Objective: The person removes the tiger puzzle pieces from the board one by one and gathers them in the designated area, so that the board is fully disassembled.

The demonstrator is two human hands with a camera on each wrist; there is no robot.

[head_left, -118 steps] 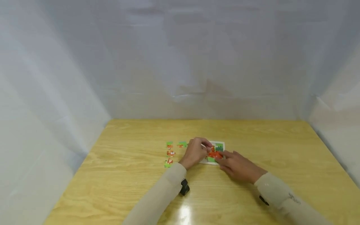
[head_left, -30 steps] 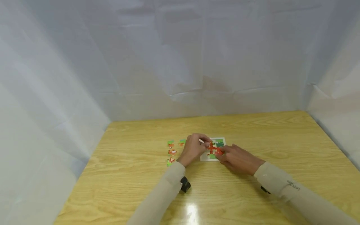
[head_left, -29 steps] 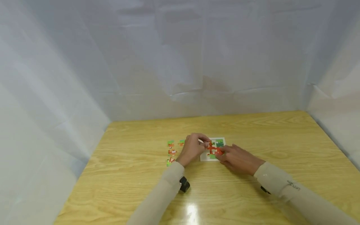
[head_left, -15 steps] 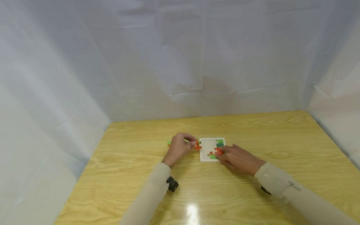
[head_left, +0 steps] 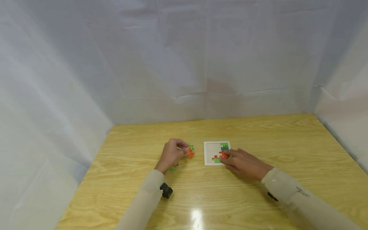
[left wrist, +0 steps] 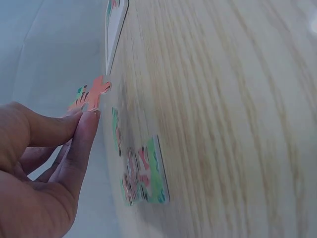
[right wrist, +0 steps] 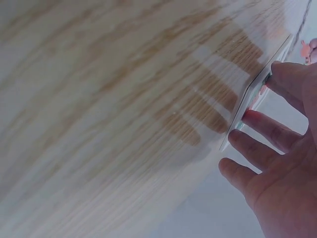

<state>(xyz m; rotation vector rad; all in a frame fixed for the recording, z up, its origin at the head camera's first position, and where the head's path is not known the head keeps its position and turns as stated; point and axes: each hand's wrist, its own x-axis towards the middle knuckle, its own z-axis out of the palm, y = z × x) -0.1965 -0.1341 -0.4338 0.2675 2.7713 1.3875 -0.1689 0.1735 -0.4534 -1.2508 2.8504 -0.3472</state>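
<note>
My left hand (head_left: pixel 171 156) pinches an orange-and-green jigsaw piece (head_left: pixel 190 151) between thumb and fingertips, raised off the table to the left of a white puzzle tray (head_left: pixel 205 155). In the left wrist view this jigsaw piece (left wrist: pixel 99 93) sticks out past the fingertips. My right hand (head_left: pixel 244 164) rests its fingers on the tray's right side, over a red piece (head_left: pixel 223 155). The right wrist view has its fingers fairly straight, several touching the tray's edge. Green pieces sit at the tray's top right corner and along its bottom; the left part shows bare.
Loose jigsaw pieces (left wrist: pixel 157 173) lie on the wooden table beneath my left hand, partly hidden by it in the head view. One green-edged piece (head_left: pixel 173 167) shows near the wrist. White sheeting (head_left: pixel 161 80) surrounds the table at the back and sides.
My left hand has lifted the orange-and-green jigsaw piece from the tray and moved it left, above the loose pieces. My right hand has stayed on the tray's right side.
</note>
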